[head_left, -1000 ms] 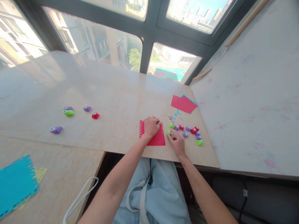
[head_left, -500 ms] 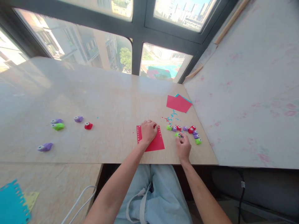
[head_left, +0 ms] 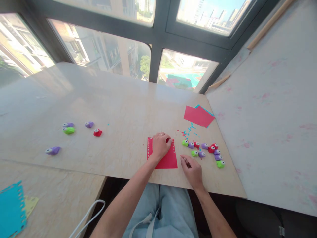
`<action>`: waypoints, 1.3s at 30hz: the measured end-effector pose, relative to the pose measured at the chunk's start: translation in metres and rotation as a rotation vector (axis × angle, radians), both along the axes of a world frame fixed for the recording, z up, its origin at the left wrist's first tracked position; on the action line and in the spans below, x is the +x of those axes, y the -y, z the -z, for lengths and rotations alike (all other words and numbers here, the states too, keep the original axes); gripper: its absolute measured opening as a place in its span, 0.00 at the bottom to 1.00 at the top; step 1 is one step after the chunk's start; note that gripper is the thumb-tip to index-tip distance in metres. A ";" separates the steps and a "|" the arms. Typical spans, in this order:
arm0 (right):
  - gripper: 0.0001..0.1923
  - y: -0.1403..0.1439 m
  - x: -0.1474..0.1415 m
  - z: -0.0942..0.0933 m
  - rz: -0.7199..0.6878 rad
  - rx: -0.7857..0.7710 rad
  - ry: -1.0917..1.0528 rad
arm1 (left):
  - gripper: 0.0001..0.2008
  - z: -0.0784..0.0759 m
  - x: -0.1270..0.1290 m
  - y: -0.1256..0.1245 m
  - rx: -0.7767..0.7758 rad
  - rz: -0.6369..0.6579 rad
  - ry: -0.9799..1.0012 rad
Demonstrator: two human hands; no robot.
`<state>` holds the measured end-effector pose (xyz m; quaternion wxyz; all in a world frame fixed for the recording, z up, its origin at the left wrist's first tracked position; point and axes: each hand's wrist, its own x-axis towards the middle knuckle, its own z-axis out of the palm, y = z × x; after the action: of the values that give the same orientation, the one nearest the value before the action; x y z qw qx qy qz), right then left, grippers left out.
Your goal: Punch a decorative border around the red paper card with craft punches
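Observation:
Beneath my left hand [head_left: 161, 145] lies a sheet of red paper [head_left: 167, 162], with small holes punched along its left and right edges. That hand's fingers are curled down on the sheet near its top right corner, pinning it. Just right of the paper, my right hand [head_left: 192, 170] is closed, fingertips pinched together; anything between them is too small or hidden to make out. Beyond it sit a green craft punch [head_left: 194, 153] and a purple craft punch [head_left: 202, 154], side by side and apart from the hand. A row of several craft punches [head_left: 196, 144] stands behind these.
Red and blue paper bits [head_left: 190, 129] are scattered behind the punches. Red card [head_left: 198, 115] overlaps blue card near the wall. Several more punches [head_left: 97, 132] stand at the left. Blue punched paper [head_left: 11, 208] and a white cable [head_left: 90, 213] are at the lower left.
My right hand has moved left and nearer to me, away from the green punch, uncovering the purple one beside it. My left hand stays on the red paper. The view has shifted.

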<state>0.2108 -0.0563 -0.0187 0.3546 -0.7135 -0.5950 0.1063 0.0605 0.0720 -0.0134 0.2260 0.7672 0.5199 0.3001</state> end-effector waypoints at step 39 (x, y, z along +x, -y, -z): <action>0.13 -0.007 -0.005 -0.005 -0.383 0.073 0.130 | 0.12 0.010 0.004 0.011 0.243 0.074 -0.280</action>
<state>0.2060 -0.0496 -0.0136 0.3141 -0.5792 -0.7450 0.1038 0.0644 0.0615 -0.0232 0.0678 0.8417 0.4776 0.2426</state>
